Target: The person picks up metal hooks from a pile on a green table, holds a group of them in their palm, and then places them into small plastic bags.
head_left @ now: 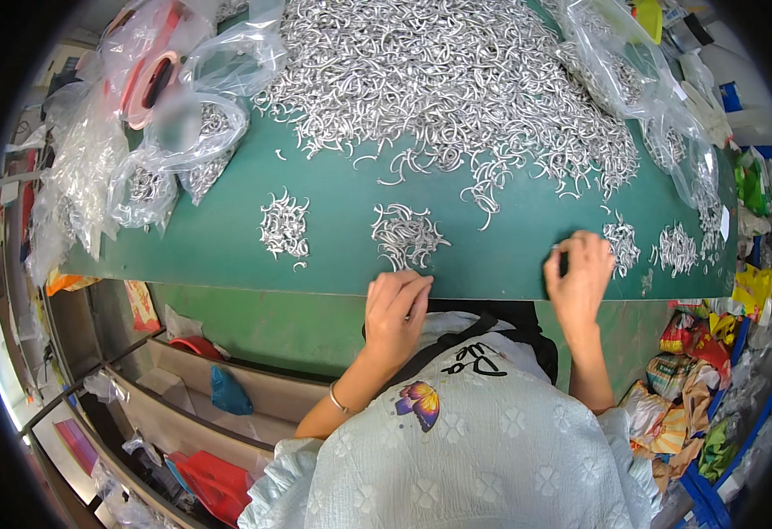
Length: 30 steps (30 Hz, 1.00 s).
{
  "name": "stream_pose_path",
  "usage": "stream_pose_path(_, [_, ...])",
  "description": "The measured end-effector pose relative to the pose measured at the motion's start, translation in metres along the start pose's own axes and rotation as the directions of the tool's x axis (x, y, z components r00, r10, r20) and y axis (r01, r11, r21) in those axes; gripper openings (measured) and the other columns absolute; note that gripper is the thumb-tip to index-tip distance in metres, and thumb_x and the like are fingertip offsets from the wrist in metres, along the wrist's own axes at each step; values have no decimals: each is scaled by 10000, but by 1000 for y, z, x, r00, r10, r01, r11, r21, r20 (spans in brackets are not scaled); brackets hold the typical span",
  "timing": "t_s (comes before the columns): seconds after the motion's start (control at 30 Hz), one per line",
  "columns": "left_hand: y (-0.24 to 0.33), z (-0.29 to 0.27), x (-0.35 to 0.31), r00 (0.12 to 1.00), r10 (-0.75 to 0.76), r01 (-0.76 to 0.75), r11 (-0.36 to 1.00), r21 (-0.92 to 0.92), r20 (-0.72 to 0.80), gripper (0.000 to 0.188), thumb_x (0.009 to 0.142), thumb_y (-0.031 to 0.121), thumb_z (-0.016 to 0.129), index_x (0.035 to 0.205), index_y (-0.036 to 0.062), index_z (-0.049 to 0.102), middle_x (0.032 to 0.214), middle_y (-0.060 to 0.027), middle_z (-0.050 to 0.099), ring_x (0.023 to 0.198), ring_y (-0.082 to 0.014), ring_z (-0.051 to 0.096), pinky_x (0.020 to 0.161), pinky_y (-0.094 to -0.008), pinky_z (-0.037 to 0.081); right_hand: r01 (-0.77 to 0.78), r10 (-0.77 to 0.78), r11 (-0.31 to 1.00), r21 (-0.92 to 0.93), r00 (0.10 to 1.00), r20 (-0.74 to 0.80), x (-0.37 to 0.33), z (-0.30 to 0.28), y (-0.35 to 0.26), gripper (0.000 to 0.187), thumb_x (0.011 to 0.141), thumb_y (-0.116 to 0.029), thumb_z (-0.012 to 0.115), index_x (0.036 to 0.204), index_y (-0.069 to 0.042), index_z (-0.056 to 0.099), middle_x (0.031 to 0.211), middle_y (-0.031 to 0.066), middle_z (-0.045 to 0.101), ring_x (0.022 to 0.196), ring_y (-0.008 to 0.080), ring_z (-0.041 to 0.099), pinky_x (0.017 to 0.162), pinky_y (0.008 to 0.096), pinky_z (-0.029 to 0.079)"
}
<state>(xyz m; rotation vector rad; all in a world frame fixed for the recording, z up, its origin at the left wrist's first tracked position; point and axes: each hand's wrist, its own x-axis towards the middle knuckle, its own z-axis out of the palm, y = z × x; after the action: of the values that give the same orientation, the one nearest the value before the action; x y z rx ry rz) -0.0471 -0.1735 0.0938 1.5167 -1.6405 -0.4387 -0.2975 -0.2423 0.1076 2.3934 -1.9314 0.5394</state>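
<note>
Small curved silvery metal pieces [439, 70] lie in a large heap over the far part of the green table [333, 181]. Closer to me are small separate piles of the same pieces. My left hand [395, 310] is at the table's near edge, just below the middle pile [406, 236]; its fingers are curled together, and whatever they hold is hidden. My right hand [582, 275] is beside a small pile [621, 245] on its right. Its thumb and forefinger are bent toward each other, and what is between them is too small to make out.
Another pile [284, 226] sits at left, one more [677, 249] at far right. Clear plastic bags [214, 141] of pieces stand at the table's left, with a large bag [615, 62] at right. Below are an open drawer [227, 375] and colourful packages [677, 370].
</note>
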Motion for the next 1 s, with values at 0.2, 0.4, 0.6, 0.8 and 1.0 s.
stream_pose_path(0.2, [1,7,11,1000,-16,18,990,142,-16,310,695,-14,770,982,73,694,1089,-80,623,1017,-260,553,857,-386,403,0,-3,984,179,1000,16,8,-3,-24,323,752,-63,695,1053,-43,579,1141,146,535,1067,332,487,879,448,376])
stream_pose_path(0.4, [-7,23,36,995,57,-80,953,292,88,332,711,124,803,1025,117,696,1277,-78,554,1186,-289,480,1008,-499,295,272,-295,927,260,954,52,45,33,-62,332,768,-47,687,1089,-65,603,1267,127,505,1215,337,449,964,462,359])
stream_pose_path(0.6, [-6,21,36,997,19,-36,970,240,74,282,736,140,792,994,123,681,1286,-49,549,1237,-292,482,1066,-637,190,155,-172,907,392,985,9,49,29,-12,412,759,-98,740,1152,-80,616,1306,124,503,1252,347,437,1014,469,334])
stream_pose_path(0.8, [-14,35,42,988,68,-103,958,267,137,202,773,75,749,955,104,667,1190,-36,579,1216,-269,517,1069,-723,100,367,-397,875,316,917,34,79,51,-38,412,785,-203,753,1170,-122,629,1350,119,483,1318,368,390,1074,499,296])
stream_pose_path(1.0, [-23,20,36,993,39,-69,953,295,107,180,794,65,717,953,87,637,1176,-55,556,1234,-281,488,1022,-784,139,288,-338,884,369,938,79,74,29,6,248,771,-103,743,998,-90,643,1213,77,587,1233,302,503,1039,465,336])
